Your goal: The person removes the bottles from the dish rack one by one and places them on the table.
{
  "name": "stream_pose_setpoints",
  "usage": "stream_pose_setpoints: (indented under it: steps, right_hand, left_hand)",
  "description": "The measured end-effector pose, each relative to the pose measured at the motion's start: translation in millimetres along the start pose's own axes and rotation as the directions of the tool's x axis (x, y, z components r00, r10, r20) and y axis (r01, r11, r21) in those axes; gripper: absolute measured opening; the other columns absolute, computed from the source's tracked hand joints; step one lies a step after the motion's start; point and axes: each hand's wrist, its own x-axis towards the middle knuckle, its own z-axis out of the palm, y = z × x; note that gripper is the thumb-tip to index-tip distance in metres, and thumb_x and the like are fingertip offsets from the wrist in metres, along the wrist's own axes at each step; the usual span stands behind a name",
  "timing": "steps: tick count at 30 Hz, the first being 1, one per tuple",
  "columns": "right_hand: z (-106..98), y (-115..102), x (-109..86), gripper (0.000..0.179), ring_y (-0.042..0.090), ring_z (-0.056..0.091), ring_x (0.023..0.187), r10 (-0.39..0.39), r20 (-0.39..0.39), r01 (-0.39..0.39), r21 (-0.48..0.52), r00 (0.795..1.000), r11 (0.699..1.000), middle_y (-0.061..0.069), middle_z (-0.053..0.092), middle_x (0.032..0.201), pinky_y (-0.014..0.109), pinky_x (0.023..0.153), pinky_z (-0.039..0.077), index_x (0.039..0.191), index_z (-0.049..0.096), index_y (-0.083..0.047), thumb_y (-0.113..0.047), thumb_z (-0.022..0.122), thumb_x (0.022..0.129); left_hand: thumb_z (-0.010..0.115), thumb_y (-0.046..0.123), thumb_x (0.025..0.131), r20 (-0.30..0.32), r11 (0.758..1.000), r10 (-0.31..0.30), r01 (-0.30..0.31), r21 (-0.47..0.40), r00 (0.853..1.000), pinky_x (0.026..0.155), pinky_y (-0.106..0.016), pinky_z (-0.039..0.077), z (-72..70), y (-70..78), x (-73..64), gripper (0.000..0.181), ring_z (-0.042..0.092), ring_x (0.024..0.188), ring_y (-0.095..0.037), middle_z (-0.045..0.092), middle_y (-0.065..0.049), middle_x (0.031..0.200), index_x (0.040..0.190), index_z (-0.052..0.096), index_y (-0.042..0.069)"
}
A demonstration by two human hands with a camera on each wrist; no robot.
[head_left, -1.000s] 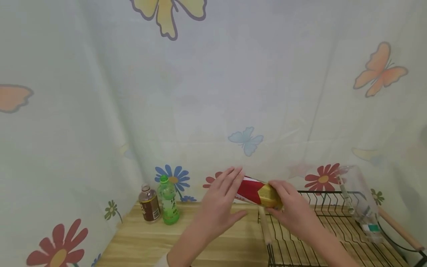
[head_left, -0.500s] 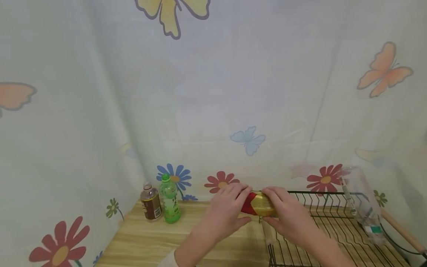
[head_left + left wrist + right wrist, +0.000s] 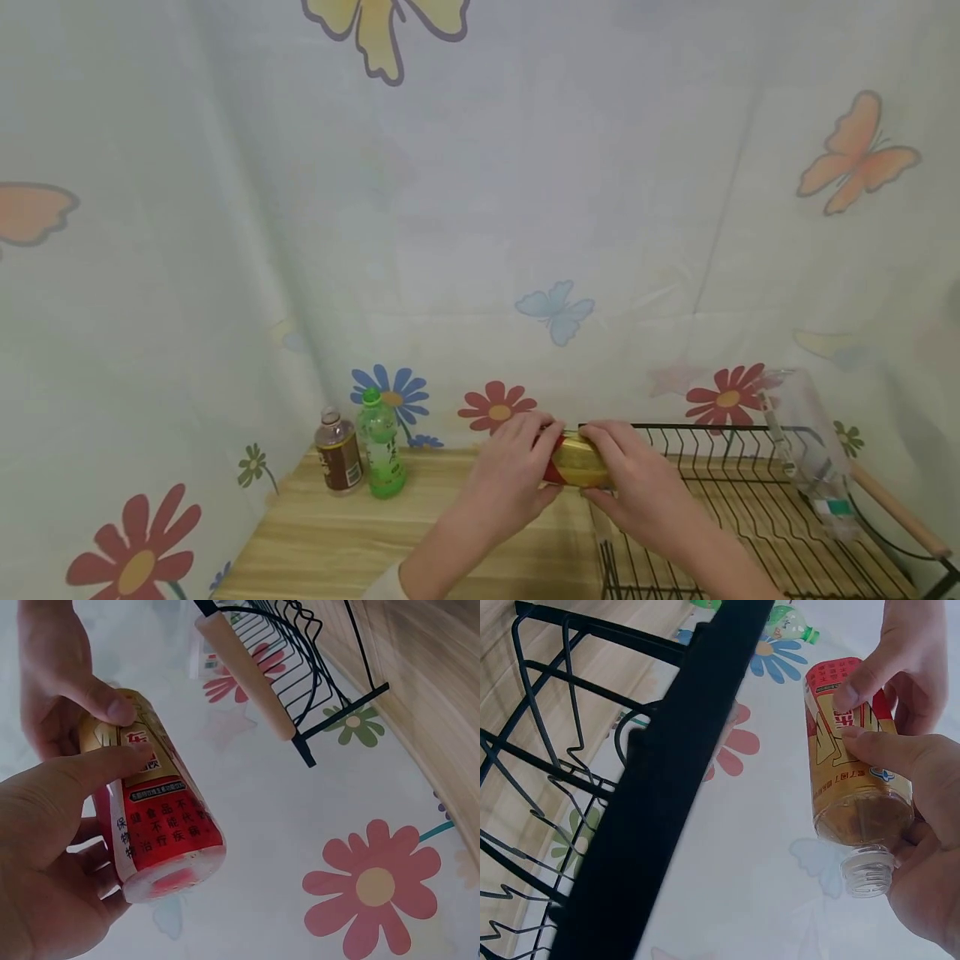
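Both hands hold a plastic drink bottle with a red and gold label, sideways above the table in the head view. My left hand grips its red base end, thumb pressed on the label. Around the gold neck end curls my right hand. The left wrist view shows the bottle's clear base and the dark printing on its red label. In the right wrist view the threaded neck has no coloured cap on it, and both thumbs lie on the label.
A black wire rack with wooden handles stands at the right. Inside it leans a clear plastic bottle. On the wooden table, at the back left, stand a brown-labelled bottle and a green bottle, before a patterned curtain.
My left hand's fingers, straighter before, have closed round the bottle. The bottle has come down slightly and levelled out, and the hands have drawn closer together.
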Motion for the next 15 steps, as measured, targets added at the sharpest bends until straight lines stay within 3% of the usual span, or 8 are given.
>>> stream_pose_setpoints:
  steps: [15]
  right_hand:
    - [6.7, 0.2, -0.3, 0.078, 0.022, 0.065, 0.109, -0.074, -0.026, 0.073, -0.027, 0.997, 0.997, 0.007, 0.062, 0.128, 0.040, 0.084, 0.063, 0.130, 0.063, -0.006, -0.018, 0.104, 0.065]
  left_hand:
    - [0.096, 0.042, 0.078, 0.024, 0.991, -0.041, 0.044, -0.123, 0.999, 0.108, -0.032, 0.052, 8.2, 2.2, -0.6, 0.079, 0.057, 0.122, -0.020, 0.057, -0.004, 0.133, 0.140, 0.061, 0.008]
